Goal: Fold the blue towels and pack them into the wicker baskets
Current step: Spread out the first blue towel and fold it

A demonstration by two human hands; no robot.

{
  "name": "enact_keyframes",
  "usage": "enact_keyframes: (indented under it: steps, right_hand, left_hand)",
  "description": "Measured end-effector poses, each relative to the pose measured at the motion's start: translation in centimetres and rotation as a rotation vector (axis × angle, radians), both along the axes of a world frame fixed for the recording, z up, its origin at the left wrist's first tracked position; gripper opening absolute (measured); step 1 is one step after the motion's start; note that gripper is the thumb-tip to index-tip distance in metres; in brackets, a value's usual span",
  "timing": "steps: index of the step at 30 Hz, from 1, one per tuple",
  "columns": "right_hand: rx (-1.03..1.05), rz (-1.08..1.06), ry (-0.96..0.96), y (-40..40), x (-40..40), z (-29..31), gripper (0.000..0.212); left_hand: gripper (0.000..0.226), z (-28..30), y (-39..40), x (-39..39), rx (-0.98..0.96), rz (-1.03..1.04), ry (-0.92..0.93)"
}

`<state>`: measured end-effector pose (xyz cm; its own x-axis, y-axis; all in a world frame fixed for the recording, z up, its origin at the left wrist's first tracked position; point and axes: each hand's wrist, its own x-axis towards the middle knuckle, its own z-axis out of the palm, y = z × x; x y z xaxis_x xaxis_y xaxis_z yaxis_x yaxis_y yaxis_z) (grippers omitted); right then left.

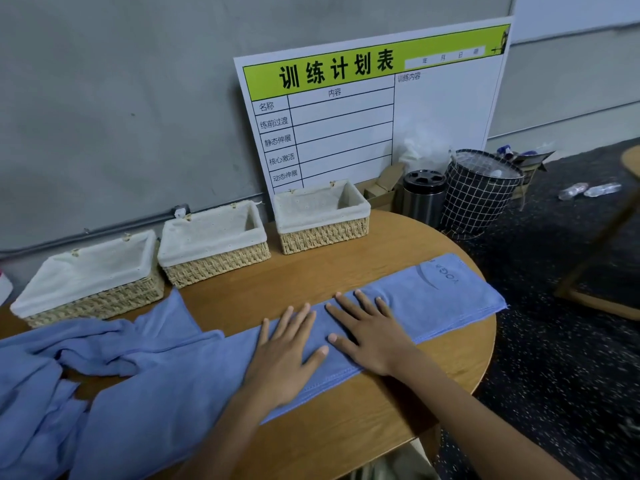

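**A:** Nearest us, both palms are down on the long blue microfibre towel [426,299], folded lengthwise into a narrow strip across the round wooden table [363,420]. The left hand [287,351] lies flat, fingers straight and spread, gripping nothing. The right hand [367,330] just beside it is the same, open and pressing.

**B:** So we're mid-fold, I'd say: smoothing the strip flat. The next move probably calls for taking one end and bringing it over, edges kept square, until it's short enough for a basket.

**A:** The cloth looks soft and limp, with stitched hems and a faint logo near its far right end. Left of it, a crumpled heap of blue towels [69,368] waits, draping over the table's edge.

**B:** And beyond, three rectangular wicker baskets with white cloth liners sit in a row: left [93,303], middle [218,265], right [323,237]. No towels packed in them yet.
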<state>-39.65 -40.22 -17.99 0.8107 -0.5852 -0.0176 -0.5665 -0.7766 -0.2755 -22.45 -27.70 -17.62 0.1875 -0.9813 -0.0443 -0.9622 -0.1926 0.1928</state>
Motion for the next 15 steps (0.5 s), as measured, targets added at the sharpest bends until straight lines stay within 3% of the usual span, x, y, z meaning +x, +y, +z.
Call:
enact_keyframes:
  steps: [5,9,15]
  right_hand:
    - [-0.008,-0.05,0.006,-1.3,-2.2,0.0,0.086]
    - [-0.013,-0.053,-0.004,-1.2,-2.3,0.0,0.087]
    - [-0.005,-0.078,0.007,-2.1,-3.2,0.3,0.086]
  left_hand:
    - [0.092,-0.6,0.0,0.7,0.018,-0.002,-0.073]
    - [0.103,-0.6,0.0,0.4,0.011,0.004,-0.069]
    - [0.102,-0.3,0.2,0.5,0.017,-0.004,-0.043]
